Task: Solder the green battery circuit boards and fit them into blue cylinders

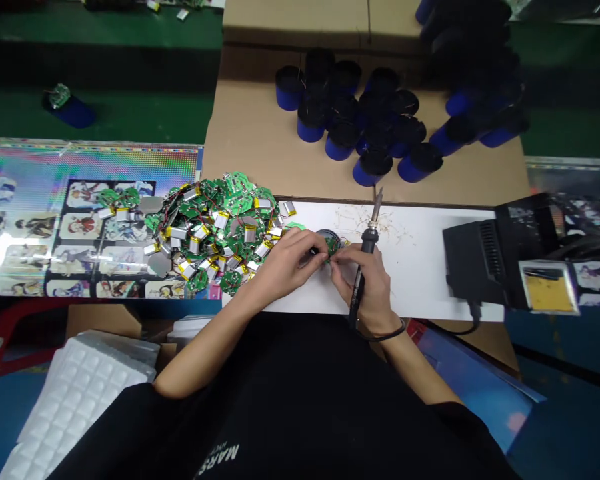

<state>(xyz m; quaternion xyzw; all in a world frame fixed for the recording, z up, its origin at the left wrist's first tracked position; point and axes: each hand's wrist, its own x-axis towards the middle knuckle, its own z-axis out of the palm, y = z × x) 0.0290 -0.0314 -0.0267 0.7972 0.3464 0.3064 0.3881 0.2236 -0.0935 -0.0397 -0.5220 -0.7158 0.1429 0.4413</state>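
**Left hand** (286,263): nearly closed, thumb and fingertips pinching a small green circuit board (332,248), wrist low over a white sheet (430,267).

**Right hand** (369,287): wrapped around the grip of a soldering iron (366,257), tip angled up and away from the board; fingertips just touching the board's near edge. Dark band around the wrist.

**Small board**: between both hands, held just above the white sheet, beside a dark round disc (325,235).

**Left of the hands**: heap of green boards with silver pouch cells (215,233), partly on a printed holographic sheet (95,227).

**Sheet surface**: scattered thin wire clippings (365,223).

**Right**: black soldering station (475,260), blurred, and a yellow sponge tray (547,290).

**Far side**: blue cylinders with black caps (375,120) on a cardboard sheet (260,133).

**Lower left**: white foam tray (75,400).
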